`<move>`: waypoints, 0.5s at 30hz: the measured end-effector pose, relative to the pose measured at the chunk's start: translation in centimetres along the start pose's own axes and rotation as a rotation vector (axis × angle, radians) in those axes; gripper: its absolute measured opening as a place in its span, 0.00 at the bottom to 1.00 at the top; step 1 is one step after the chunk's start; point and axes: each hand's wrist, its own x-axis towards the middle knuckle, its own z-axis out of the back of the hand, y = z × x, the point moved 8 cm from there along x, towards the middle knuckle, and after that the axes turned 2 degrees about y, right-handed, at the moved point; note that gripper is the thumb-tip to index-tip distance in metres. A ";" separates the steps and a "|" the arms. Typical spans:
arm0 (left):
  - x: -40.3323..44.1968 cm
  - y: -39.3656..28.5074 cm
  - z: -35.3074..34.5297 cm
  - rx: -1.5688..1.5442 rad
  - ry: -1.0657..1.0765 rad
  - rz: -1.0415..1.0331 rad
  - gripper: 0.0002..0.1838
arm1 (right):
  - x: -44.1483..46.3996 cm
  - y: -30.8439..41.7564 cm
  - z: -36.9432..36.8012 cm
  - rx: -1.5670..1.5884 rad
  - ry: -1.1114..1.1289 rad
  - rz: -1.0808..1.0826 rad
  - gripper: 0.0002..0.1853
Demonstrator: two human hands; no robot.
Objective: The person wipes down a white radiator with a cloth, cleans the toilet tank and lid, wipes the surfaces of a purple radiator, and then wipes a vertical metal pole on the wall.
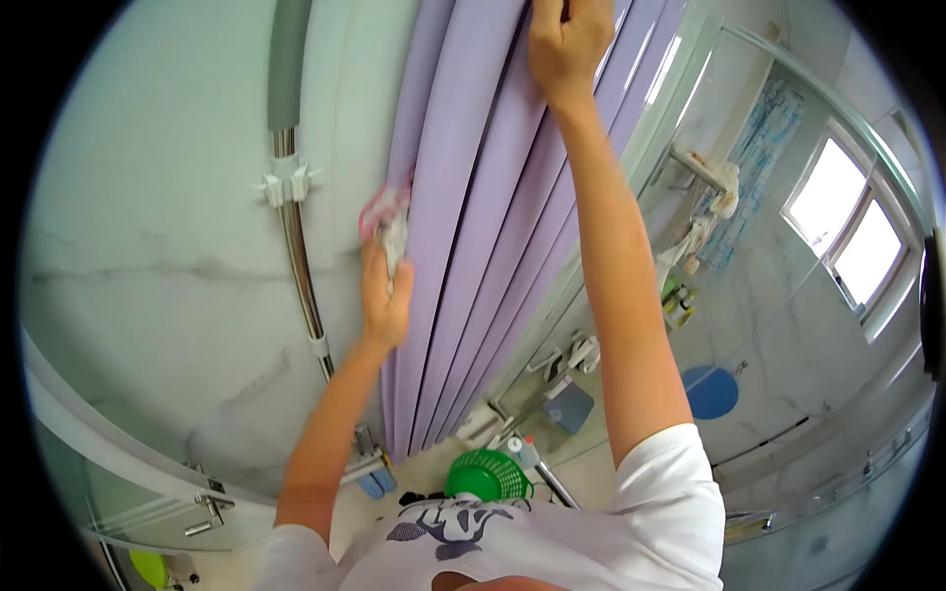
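Note:
A lilac folding door with tall pleated panels fills the middle of the head view, bunched together. At its left edge my left hand is closed on a crumpled cloth, whitish with a pink edge. The cloth lies against or very near the outermost panel; slight blur hides whether it touches. Higher up, my right hand is raised with its fingers curled on the door's pleats. The top of that hand is cut off by the frame.
A pole with a white clip runs up the marbled wall at left. Below stands a green basket, near blue slippers. To the right are a glass partition, a blue basin, a grey-blue bin and a window.

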 end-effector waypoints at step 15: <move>-6.8 3.7 0.1 0.014 0.084 0.096 0.32 | -25.6 13.9 0.4 -0.076 0.256 -0.063 0.25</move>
